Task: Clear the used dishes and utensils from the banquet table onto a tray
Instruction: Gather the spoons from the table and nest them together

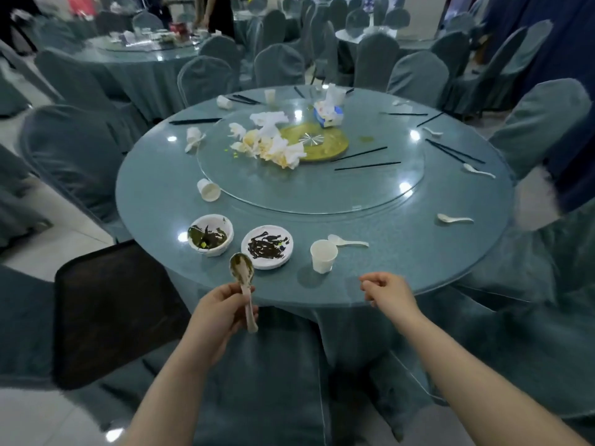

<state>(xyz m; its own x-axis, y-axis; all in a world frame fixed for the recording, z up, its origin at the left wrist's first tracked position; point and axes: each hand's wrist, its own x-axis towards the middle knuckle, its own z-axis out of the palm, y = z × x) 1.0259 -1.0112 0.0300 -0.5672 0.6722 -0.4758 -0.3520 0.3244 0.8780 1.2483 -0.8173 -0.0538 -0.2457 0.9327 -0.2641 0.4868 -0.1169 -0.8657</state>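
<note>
1. The left hand (222, 309) pinches the handle of a soiled white soup spoon (243, 280) between thumb and curled fingers, with the greenish-stained bowl of the spoon pointing toward 12 o'clock, over the near edge of the round blue-grey glass-topped banquet table (402, 252).
2. The right hand (388, 289) hovers at the table's near rim, at 3 o'clock from the left hand; its fingers are loosely curled and hold nothing.
3. A dark rectangular tray (109, 310) lies at 9 o'clock from the left hand, off the table's edge, resting on a covered chair.
4. At 12 o'clock from the held spoon sit a white bowl with dark leafy scraps (211, 235) and, just beside it at 3 o'clock, a white plate smeared with dark sauce (267, 246).
5. An upright white paper cup (323, 255) stands at 12 o'clock from the right hand, with a clean white spoon (347, 241) lying just behind it.
6. A tipped white cup (208, 189) lies at 12 o'clock from the bowl, near the rim of the round clear glass turntable (309, 194).
7. On the turntable lie crumpled stained napkins (270, 146), a blue tissue box (328, 114) and black chopsticks (367, 165).
8. More white spoons and black chopsticks lie scattered along the table's 2 to 3 o'clock side.
</note>
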